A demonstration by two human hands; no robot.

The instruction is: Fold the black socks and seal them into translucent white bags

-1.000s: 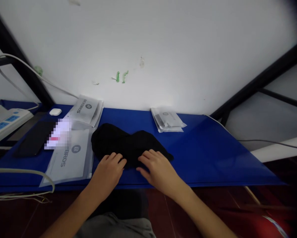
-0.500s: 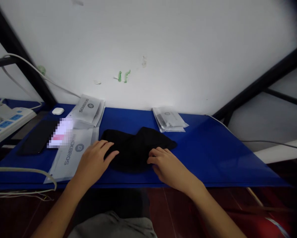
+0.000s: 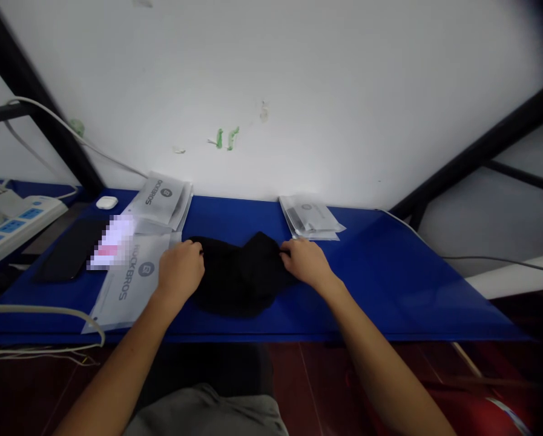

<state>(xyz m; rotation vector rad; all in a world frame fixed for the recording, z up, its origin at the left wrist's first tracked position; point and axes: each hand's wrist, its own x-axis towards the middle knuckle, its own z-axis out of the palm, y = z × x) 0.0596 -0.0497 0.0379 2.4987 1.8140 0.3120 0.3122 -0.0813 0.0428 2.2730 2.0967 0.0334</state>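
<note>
A piece of black cloth [image 3: 239,275], its exact kind unclear, lies bunched on the blue table [image 3: 380,290] in front of me. My left hand [image 3: 181,269] is closed on its upper left corner, fingers curled in. On the other side, my right hand [image 3: 305,260] pinches the cloth's right end. The fingertips of both hands are partly hidden by the dark fabric. Close behind my left hand lies a large printed plastic bag [image 3: 126,290], flat on the table.
Smaller printed bags [image 3: 160,200] are stacked at the back left, and another stack of bags [image 3: 312,218] sits at the back right. At left are a black tablet-like device [image 3: 69,251], a blurred lit screen [image 3: 112,242], a white earbud case [image 3: 106,202] and a power strip [image 3: 17,224].
Both hands have moved to the upper ends of the black cloth and closed on it. My left hand's fingers were spread before. The right hand rose from the lower right edge.
</note>
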